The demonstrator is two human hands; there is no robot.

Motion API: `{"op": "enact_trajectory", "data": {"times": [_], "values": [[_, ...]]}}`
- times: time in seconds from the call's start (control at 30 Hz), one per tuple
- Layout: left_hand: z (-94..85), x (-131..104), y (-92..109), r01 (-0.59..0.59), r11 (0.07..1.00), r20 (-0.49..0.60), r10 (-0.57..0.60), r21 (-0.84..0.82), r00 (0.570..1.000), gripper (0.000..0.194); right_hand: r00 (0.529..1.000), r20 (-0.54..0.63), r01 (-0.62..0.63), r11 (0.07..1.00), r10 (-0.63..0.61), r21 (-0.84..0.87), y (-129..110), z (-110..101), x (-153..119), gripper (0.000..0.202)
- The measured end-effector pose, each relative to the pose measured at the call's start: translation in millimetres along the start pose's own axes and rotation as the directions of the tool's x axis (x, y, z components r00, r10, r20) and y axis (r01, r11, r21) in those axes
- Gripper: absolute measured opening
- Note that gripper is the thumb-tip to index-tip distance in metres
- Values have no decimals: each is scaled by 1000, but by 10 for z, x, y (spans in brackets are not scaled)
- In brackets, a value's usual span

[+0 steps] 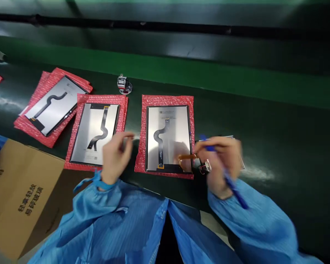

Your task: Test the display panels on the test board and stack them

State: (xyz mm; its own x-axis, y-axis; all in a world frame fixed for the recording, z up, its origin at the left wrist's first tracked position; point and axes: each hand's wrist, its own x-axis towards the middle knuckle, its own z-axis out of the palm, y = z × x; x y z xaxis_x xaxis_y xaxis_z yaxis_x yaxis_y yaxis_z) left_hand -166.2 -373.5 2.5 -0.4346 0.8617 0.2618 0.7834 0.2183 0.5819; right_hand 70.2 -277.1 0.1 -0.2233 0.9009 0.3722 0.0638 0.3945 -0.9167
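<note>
Blue sleeves (258,212) lie nearest; beyond, my right grip (228,154) is clamped on a blue pen (235,188) by an amber ribbon (187,157), while my left grip (115,156) curls loosely, seemingly empty. Between them a silvery panel (170,141) rests on red bubble wrap (167,100); I'd steady its edge, keeping the pen off its face. Far and left stands a tally counter (122,83).

Right of the left hand (117,156), a display panel (169,141) with a smooth, mirror-like back lies on shiny, bumpy plastic bubble wrap (166,100). Beyond the hand, glossy tabletop (133,110); lower left, matt cardboard box (24,187); just below, blue cloth sleeve (92,201).
</note>
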Motion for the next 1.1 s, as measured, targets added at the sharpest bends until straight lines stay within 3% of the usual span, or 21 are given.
{"op": "enact_trajectory", "data": {"times": [0.07, 0.13, 0.2, 0.27, 0.4, 0.7, 0.9, 1.0, 1.1], "values": [[303, 57, 225, -142, 987, 156, 153, -81, 976, 18, 947, 264, -183, 983, 182, -22, 67, 147, -121, 19], [488, 195, 390, -229, 972, 282, 234, -52, 930, 22, 884, 366, -292, 955, 292, -59, 191, 256, -212, 34], [581, 371, 494, -277, 958, 384, 229, 73, 894, 25, 873, 356, -325, 942, 333, -86, 310, 323, -267, 37], [639, 533, 532, -314, 932, 441, 208, 183, 873, 27, 892, 333, -279, 952, 305, -124, 382, 352, -293, 36], [768, 697, 460, -333, 912, 468, 194, 237, 862, 29, 920, 332, -151, 969, 211, -197, 389, 350, -312, 39], [836, 681, 308, -305, 948, 492, 221, 95, 842, 35, 906, 354, -146, 956, 233, -256, 382, 338, -341, 35], [794, 668, 305, -452, 892, 658, 351, -18, 666, 56, 918, 226, -284, 939, 325, -195, 509, 292, -235, 38], [802, 639, 333, -453, 891, 668, 352, -25, 655, 64, 943, 170, -255, 950, 285, -179, 488, 270, -240, 37], [815, 626, 343, -397, 915, 663, 344, -76, 665, 62, 935, 266, -181, 961, 234, -209, 408, 277, -289, 37]]}}
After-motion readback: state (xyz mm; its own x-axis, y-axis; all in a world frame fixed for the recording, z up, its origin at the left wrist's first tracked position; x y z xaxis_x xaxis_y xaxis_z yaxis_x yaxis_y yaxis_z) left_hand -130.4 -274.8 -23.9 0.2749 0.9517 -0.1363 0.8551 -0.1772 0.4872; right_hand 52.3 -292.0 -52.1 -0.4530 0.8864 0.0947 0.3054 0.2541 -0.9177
